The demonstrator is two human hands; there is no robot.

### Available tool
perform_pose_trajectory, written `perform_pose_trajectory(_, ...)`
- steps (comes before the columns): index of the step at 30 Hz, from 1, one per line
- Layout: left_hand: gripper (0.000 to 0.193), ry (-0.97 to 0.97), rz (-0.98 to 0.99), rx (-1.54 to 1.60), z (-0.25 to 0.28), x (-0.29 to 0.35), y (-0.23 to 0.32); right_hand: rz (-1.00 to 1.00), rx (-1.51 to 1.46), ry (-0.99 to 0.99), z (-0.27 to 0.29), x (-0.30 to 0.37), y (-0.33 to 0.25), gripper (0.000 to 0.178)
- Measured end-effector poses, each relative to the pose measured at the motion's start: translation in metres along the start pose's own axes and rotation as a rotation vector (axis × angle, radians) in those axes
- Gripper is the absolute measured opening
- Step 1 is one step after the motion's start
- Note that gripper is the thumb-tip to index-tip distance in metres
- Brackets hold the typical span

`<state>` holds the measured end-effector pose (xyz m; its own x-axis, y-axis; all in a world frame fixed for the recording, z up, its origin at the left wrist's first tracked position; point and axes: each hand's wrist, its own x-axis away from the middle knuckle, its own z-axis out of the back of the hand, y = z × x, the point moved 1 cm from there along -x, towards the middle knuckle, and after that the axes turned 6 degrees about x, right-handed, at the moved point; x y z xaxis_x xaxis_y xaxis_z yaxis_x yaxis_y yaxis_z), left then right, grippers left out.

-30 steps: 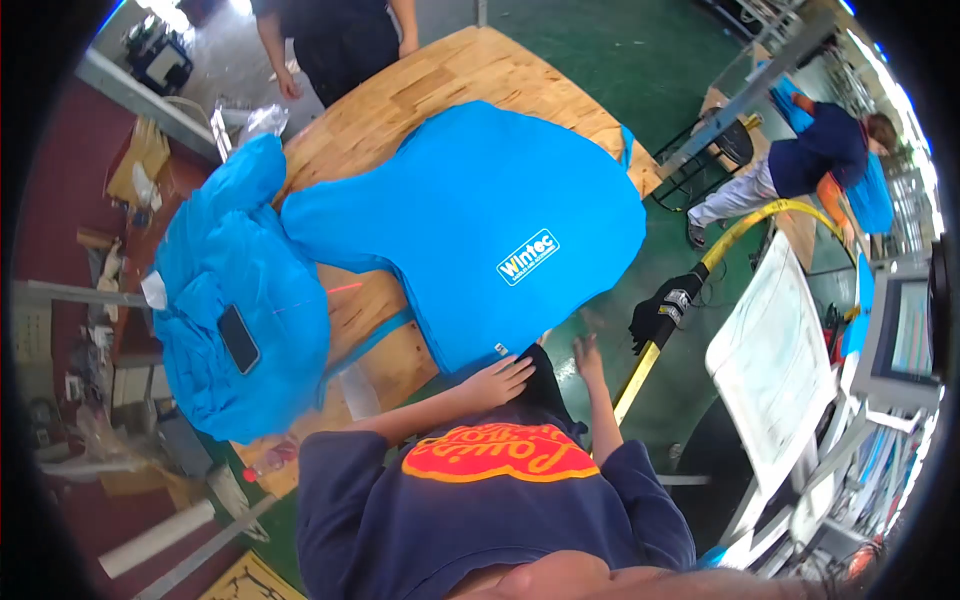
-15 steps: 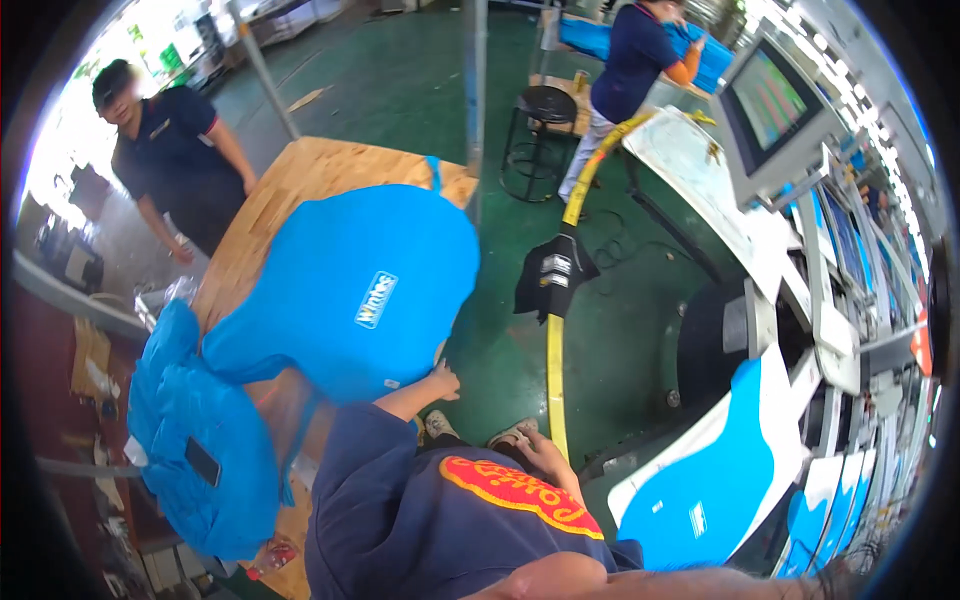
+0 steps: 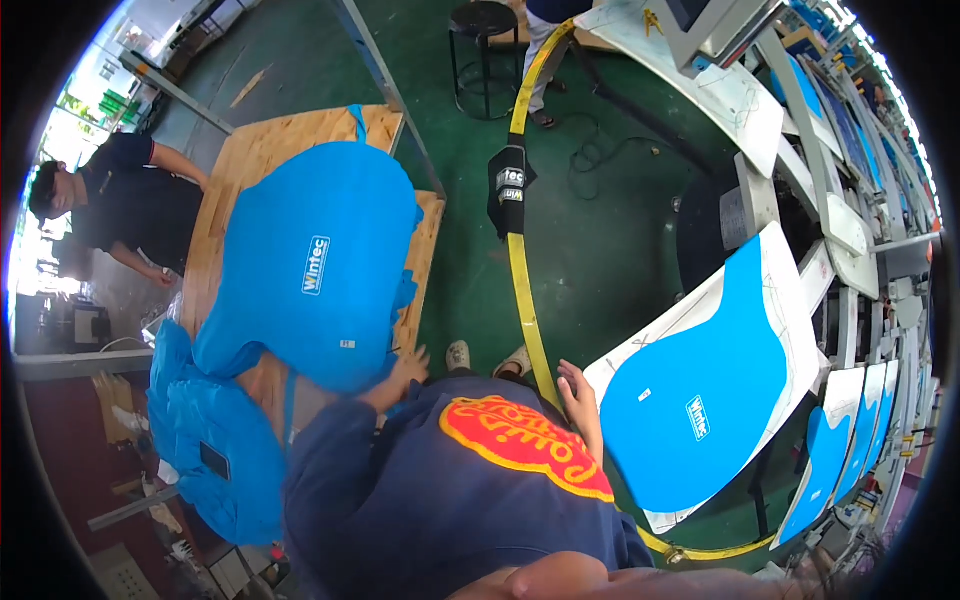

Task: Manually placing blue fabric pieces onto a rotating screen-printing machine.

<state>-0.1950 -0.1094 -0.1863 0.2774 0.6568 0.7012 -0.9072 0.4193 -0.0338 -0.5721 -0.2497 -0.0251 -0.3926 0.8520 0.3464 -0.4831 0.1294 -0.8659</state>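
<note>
My left hand (image 3: 408, 370) is at the near right corner of a stack of blue cut fabric pieces (image 3: 355, 240), fingers spread, slightly blurred. It holds nothing that I can see; whether it touches the fabric I cannot tell. The top piece bears a white printed logo, and ragged edges of lower layers show at its right side. My right hand (image 3: 580, 405) is raised, open and holding nothing, beside the left edge of a white board (image 3: 775, 265). A blue fabric piece (image 3: 700, 360) of similar shape lies flat on that board, also with a white logo.
The stack rests on a wooden table (image 3: 425, 250). A crumpled blue pile (image 3: 235, 510) with a phone (image 3: 215, 461) sits at left. A yellow-edged rail (image 3: 520, 290) curves between table and boards. One person (image 3: 130, 200) stands at left; another's legs show beyond a black stool (image 3: 482, 20).
The view has swung round and shifted. My right hand has risen toward the white board. My left hand remains near the stack's near corner, its fingers now more spread.
</note>
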Motion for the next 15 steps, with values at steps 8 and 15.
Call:
perform_pose_trajectory(8,0.049,0.221,0.452,-0.355,0.037,0.068,-0.036,0.163,0.101,-0.193,0.002,-0.016,-0.061,0.036)
perform_pose_trajectory(15,0.046,0.293,0.251,-0.098,-0.041,0.116,0.061,-0.074,-0.133,-0.037,0.019,0.002,-0.041,0.034)
